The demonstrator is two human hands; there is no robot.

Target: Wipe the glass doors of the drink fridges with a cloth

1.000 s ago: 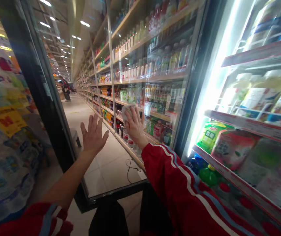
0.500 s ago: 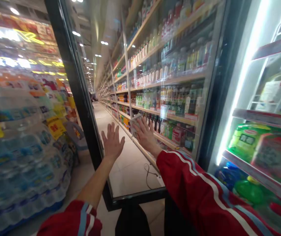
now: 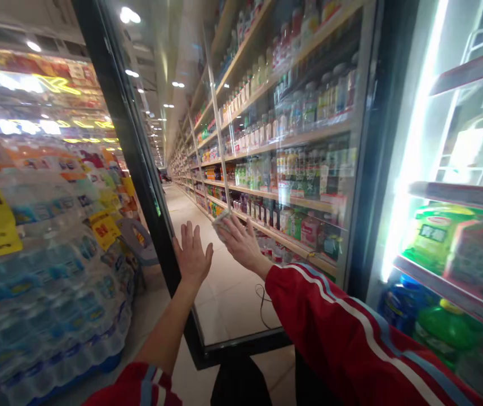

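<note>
Here, the right hand [image 3: 242, 243] rests slightly spread fingers on a cloth [image 3: 220, 220]; the left hand [image 3: 193, 258] spreads its fingers too.

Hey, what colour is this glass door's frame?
The door frame is black, seen best in the head view.

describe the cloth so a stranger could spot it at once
Find the black-framed glass door. At its pane, the right hand extends from a red sleeve striped white and blue. The cloth is the pale pad under that hand; the left hand beside it holds nothing.
</note>
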